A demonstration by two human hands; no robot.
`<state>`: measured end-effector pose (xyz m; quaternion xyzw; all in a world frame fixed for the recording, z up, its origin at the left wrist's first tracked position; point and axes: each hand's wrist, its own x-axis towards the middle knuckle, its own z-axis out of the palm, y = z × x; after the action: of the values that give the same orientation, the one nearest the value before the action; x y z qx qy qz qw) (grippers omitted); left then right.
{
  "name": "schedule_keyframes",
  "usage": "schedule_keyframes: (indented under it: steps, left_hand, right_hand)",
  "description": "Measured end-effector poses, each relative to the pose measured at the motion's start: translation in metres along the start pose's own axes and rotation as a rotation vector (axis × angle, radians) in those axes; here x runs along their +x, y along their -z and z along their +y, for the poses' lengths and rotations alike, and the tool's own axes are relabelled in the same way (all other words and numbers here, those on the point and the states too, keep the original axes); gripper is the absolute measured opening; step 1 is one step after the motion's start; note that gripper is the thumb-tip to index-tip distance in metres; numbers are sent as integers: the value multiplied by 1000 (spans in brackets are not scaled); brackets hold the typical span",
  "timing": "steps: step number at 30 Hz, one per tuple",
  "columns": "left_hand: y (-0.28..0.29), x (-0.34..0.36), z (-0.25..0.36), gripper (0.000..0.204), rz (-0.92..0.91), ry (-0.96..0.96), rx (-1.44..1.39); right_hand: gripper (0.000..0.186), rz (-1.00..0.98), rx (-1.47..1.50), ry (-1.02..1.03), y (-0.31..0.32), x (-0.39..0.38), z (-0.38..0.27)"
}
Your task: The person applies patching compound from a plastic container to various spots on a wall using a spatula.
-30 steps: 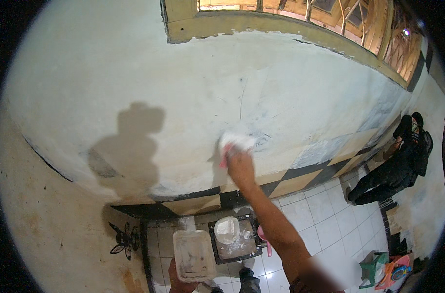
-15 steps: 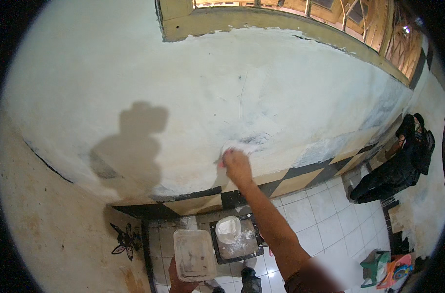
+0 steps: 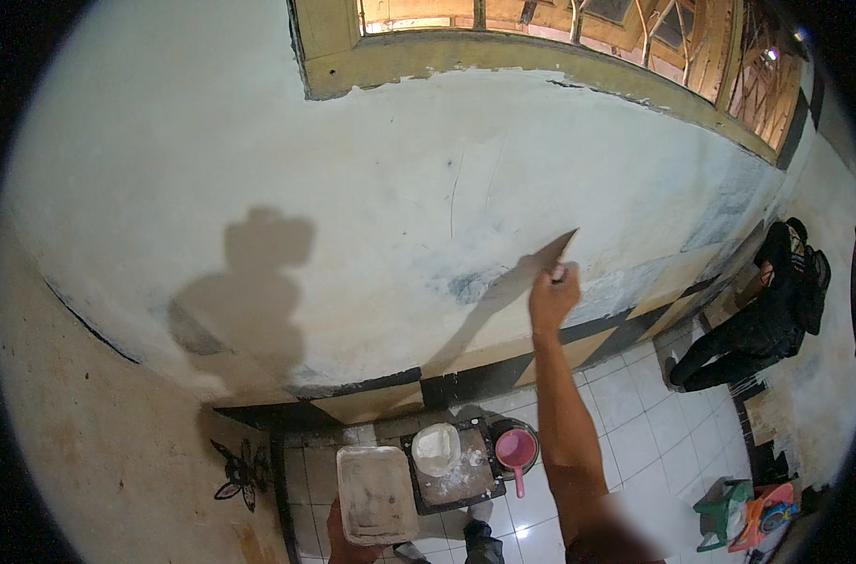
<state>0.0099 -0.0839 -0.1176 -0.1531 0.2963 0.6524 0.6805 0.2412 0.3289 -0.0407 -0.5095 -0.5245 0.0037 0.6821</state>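
My right hand (image 3: pixel 554 299), closed round the handle, holds a putty knife (image 3: pixel 558 250) up against the view of the wall. Its blade points up and to the right; whether the edge touches the wall I cannot tell. Left of it the whitish wall (image 3: pixel 381 216) carries a dark grey scuffed patch (image 3: pixel 466 285) and thin scratches. Low down, my left hand (image 3: pixel 342 538) grips a rectangular plastic tub (image 3: pixel 377 493) from its left and underside, most of the fingers hidden by it. Whitish residue coats the tub's inside.
A white container (image 3: pixel 436 449) of pale material stands on a smeared low stand (image 3: pixel 466 479). Beside it sits a pink dipper (image 3: pixel 515 449). Dark clothing (image 3: pixel 762 338) hangs at the right. Green and orange plastic items (image 3: pixel 743 517) are at lower right. A yellow window frame (image 3: pixel 541 56) runs above.
My right hand has moved right, away from the scuffed patch, and the blade now shows upright. The pink dipper has come into fuller view. My left hand stays with the tub.
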Motion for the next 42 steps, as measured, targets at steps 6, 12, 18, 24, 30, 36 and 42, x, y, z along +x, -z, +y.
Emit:
schedule_keyframes:
  steps: [6, 12, 18, 24, 30, 36, 42]
  left_hand:
    - [-1, 3, -5, 58, -6, -5, 9]
    - [-1, -3, 0, 59, 1, -48, 1]
    - [-3, -4, 2, 56, -47, -44, 5]
    - [-13, -5, 1, 52, -95, -45, 20]
    - [-8, -3, -2, 51, -73, -37, 0]
    - [1, -11, 6, 52, -50, -108, 97]
    - [-13, -27, 5, 68, -243, -813, 1377]
  right_hand:
    - [9, -694, 63, 444, -74, -120, -80]
    - [20, -865, 277, 372, -2, -141, -89]
    - [22, 10, -9, 573, 13, 64, -120]
    - [10, 25, -6, 431, -37, 99, -114]
    - [28, -1002, 190, 953, -50, -124, -92]
    - [11, -1002, -272, 781, 15, -35, -123]
    - [18, -98, -109, 862, -2, 98, -168]
